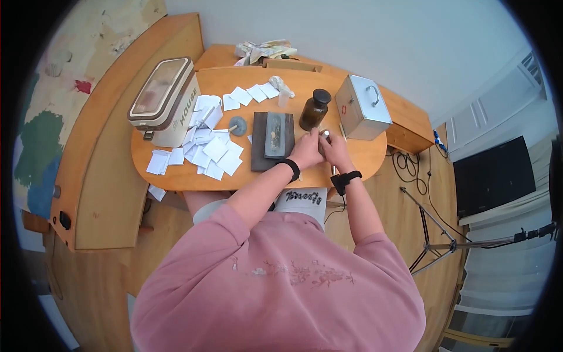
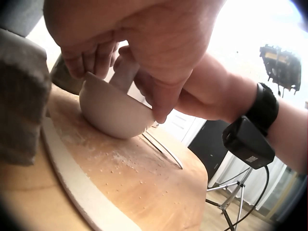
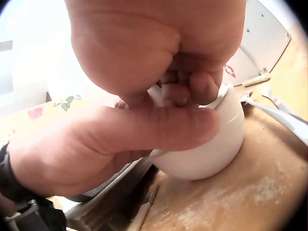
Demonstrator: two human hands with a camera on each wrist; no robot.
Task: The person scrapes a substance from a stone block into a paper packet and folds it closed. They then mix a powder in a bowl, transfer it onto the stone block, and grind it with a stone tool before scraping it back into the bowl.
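The bowl [image 2: 113,111] is on your side of the jar [image 1: 314,110], under your left hand [image 1: 307,151] and right hand [image 1: 336,151], both close. Left fingers [image 2: 100,61] hold its rim; I can't tell what right fingers [image 3: 204,87] hold.

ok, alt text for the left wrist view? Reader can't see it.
Close-up of a left hand holding a white bowl by its rim on a wooden table scattered with crumbs, while the right hand, partly hidden, appears to hold a pale rod dipping into it. Beyond the table stands a tripod.
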